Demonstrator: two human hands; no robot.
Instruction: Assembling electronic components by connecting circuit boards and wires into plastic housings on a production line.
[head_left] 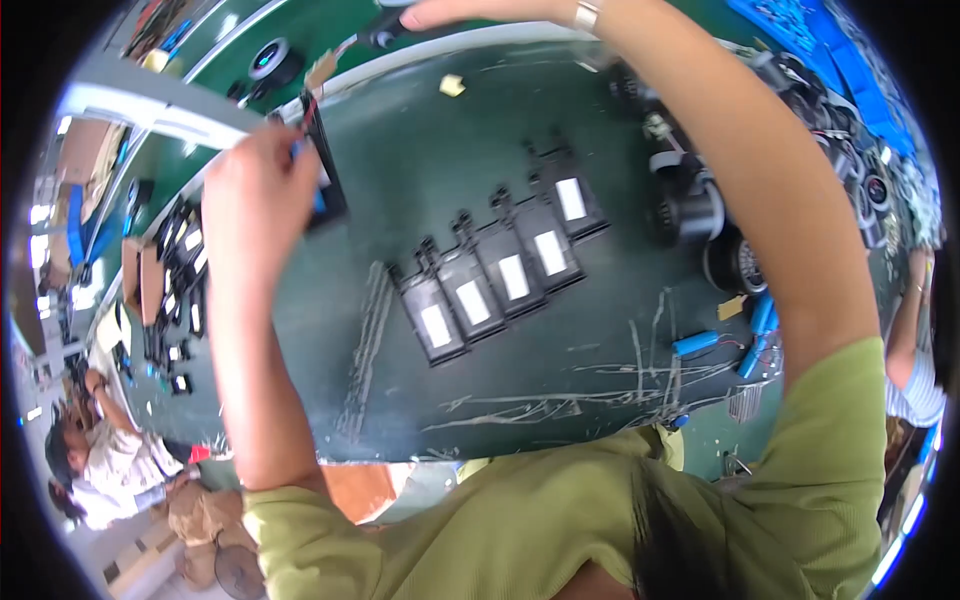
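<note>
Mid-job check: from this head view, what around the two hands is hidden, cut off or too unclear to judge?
- Left hand: its fingers cover most of the black flat unit it grips; the grip face is hidden.
- Right hand: cut by the top edge; whether it closes on the dark tool cannot be told.
- Right forearm hides part of the black round parts.
- Row of five black units: white labels too blurred to read.

Scratched dark-green workbench (560, 390), a second green bench (330, 30) beyond — bright daylight at left
</note>
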